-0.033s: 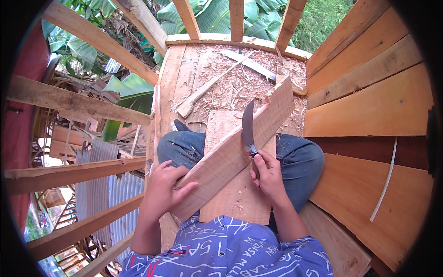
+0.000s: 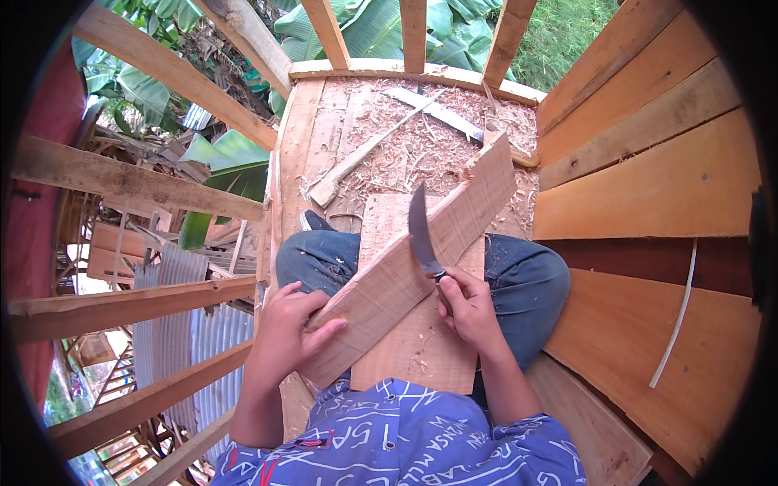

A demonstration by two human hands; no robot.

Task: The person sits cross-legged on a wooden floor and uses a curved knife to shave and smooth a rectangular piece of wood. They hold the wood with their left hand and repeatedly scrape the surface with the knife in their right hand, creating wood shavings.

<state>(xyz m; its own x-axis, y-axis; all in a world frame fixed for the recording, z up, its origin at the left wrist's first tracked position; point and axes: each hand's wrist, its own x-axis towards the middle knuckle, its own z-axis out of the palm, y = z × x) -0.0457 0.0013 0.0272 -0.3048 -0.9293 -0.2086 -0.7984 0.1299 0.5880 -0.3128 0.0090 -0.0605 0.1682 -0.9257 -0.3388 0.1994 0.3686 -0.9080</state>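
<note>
A wooden plank (image 2: 381, 285) lies slantwise across my lap, its far end pointing up to the right. My left hand (image 2: 300, 328) grips its lower left end, thumb on the broad face and fingers curled over the edge. In my right hand (image 2: 468, 305) is a knife with a dark curved blade (image 2: 421, 229), held by its handle. The blade points away from me over the plank's middle; I cannot tell whether it touches the wood. Under the plank a wider flat board (image 2: 421, 348) rests between my legs, with small shavings on it.
A long machete (image 2: 438, 113) lies on the shaving-covered floor (image 2: 389, 158) ahead, crossed by a thin wooden strip (image 2: 356, 166). Slatted railings (image 2: 138, 174) stand at the left and front. A plank wall (image 2: 648, 182) rises close on the right.
The knife blade has tipped to the left, its point moving left and slightly nearer me. My right hand has shifted slightly with it; the plank and left hand stay put.
</note>
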